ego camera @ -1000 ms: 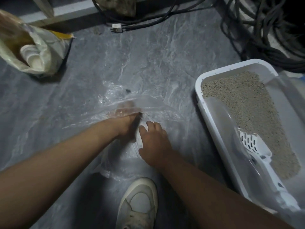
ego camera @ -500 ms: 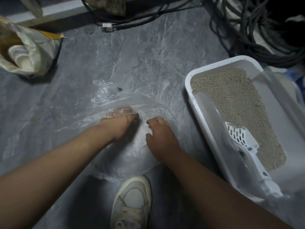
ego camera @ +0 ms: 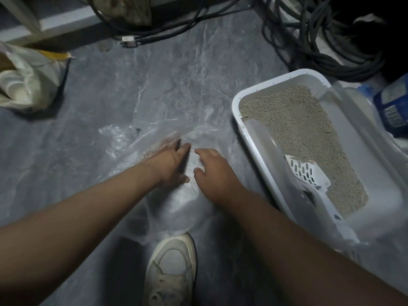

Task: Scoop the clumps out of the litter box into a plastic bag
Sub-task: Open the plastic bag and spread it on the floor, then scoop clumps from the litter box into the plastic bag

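A white litter box (ego camera: 237,107) sits on the grey floor (ego camera: 92,111) at right, a slotted scoop (ego camera: 306,173) lying on its litter. Beside it lies a clear plastic bag (ego camera: 123,138); the left hand (ego camera: 170,164) reaches inside with straight fingers, while the right hand (ego camera: 216,173) rests on it, fingers loosely spread.

Both hands are down on a clear plastic bag (ego camera: 176,208) spread on the grey floor (ego camera: 176,74), left hand (ego camera: 170,164) reaching into it and right hand (ego camera: 215,173) resting on top, with the litter box (ego camera: 237,107) just to the right, white scoop (ego camera: 306,173) lying in the litter.
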The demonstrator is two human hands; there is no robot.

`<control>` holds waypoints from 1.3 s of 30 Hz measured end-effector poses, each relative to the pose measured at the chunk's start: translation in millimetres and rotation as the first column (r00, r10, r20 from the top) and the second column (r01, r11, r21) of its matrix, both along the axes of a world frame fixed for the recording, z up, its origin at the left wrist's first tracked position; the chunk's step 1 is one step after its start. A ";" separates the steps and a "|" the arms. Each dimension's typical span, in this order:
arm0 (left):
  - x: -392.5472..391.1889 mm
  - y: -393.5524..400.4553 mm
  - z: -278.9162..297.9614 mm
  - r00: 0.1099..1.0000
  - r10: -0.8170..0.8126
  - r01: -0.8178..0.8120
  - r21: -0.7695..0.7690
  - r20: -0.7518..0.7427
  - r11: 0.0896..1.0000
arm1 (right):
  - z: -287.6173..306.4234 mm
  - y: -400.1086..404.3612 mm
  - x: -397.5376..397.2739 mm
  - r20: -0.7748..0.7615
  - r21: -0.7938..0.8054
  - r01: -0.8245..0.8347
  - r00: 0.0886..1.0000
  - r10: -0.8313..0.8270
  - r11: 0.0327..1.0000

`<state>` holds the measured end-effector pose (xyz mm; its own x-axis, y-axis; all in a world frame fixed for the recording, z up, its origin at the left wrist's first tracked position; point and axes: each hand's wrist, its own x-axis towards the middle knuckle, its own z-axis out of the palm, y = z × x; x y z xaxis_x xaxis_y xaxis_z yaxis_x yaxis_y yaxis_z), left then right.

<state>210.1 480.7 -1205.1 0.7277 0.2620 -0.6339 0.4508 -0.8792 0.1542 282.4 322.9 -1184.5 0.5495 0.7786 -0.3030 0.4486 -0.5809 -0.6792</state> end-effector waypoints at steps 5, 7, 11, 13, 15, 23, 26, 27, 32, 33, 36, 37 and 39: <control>18.2 -13.5 10.5 0.999 0.040 -0.039 0.086 -0.001 0.995 | 6.5 -10.6 8.1 0.120 -0.071 -0.042 0.991 0.051 0.997; 22.0 -15.3 17.3 0.998 0.063 -0.064 0.079 0.011 0.995 | 8.3 -14.4 10.8 0.170 -0.073 -0.057 0.983 0.069 0.996; 19.9 -11.5 25.9 0.996 0.087 -0.088 0.023 0.030 0.996 | 12.3 -21.4 11.7 0.253 0.030 -0.074 0.965 0.064 0.997; 17.0 -10.1 28.2 0.996 0.091 -0.091 0.006 0.006 0.996 | 15.5 -24.8 11.7 0.280 0.086 -0.080 0.959 0.053 0.993; 15.0 -10.9 29.1 0.995 0.097 -0.097 0.006 -0.008 0.995 | 19.5 -27.3 12.6 0.324 0.147 -0.092 0.945 0.040 0.985; 27.1 -30.1 36.9 0.992 0.074 -0.071 -0.037 0.099 0.997 | 38.1 -40.4 33.0 0.372 0.130 -0.071 0.928 0.018 0.989; 36.0 -39.0 41.5 0.974 0.139 -0.119 -0.116 0.180 0.986 | 49.1 -48.9 37.7 0.363 0.119 -0.057 0.932 0.010 0.991; 39.2 -41.6 43.1 0.964 0.166 -0.135 -0.153 0.206 0.979 | 54.8 -52.3 40.2 0.373 0.134 -0.041 0.928 -0.012 0.990; 58.3 -63.4 50.1 0.844 0.467 -0.306 -0.478 0.265 0.823 | 92.1 -92.2 81.6 0.476 0.077 0.216 0.850 -0.226 0.973; 63.3 -69.1 52.0 0.805 0.555 -0.363 -0.565 0.211 0.741 | 96.8 -107.7 93.1 0.495 -0.023 0.269 0.840 -0.223 0.963; 76.9 -82.4 56.3 0.774 0.631 -0.461 -0.630 0.059 0.625 | 103.1 -154.7 112.7 0.444 -0.460 0.356 0.885 -0.137 0.813; 81.1 -85.9 57.4 0.781 0.623 -0.469 -0.621 0.041 0.629 | 102.4 -167.3 113.5 0.394 -0.564 0.348 0.910 -0.127 0.749; 89.1 -91.2 58.4 0.789 0.614 -0.475 -0.607 0.026 0.637 | 98.0 -183.9 110.2 0.280 -0.660 0.316 0.945 -0.166 0.682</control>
<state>299.2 389.5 -1146.7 0.6962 0.3177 -0.6437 0.7138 -0.2115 0.6676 392.5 139.0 -1086.5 0.7898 0.2238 -0.5710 0.2961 -0.9545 0.0354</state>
